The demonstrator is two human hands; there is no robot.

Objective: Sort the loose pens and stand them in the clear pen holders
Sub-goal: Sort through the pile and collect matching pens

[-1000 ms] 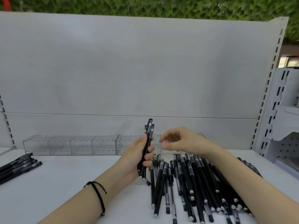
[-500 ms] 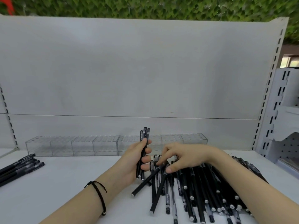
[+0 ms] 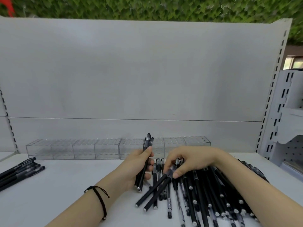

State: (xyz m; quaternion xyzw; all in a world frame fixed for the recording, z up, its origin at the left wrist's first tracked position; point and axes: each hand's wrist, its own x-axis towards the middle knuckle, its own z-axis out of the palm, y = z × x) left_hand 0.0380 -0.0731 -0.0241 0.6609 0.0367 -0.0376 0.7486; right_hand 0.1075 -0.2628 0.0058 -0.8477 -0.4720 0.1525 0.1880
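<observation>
My left hand (image 3: 136,167) grips a small bundle of black pens (image 3: 145,161), held nearly upright above the shelf. My right hand (image 3: 190,159) reaches over the big heap of loose black pens (image 3: 211,190) and pinches two black pens (image 3: 155,189) by their upper ends; these lie slanted, tips toward the lower left. A row of clear pen holders (image 3: 73,149) stands along the back of the shelf, partly hidden behind my hands.
A second, smaller group of black pens (image 3: 19,172) lies at the left edge of the white shelf (image 3: 57,185). A white back panel rises behind the holders. A white perforated rack (image 3: 288,128) stands at the right.
My right hand came down from near the bundle onto the heap and pulled two pens out slanted to the left. My left hand lowered slightly with its bundle.
</observation>
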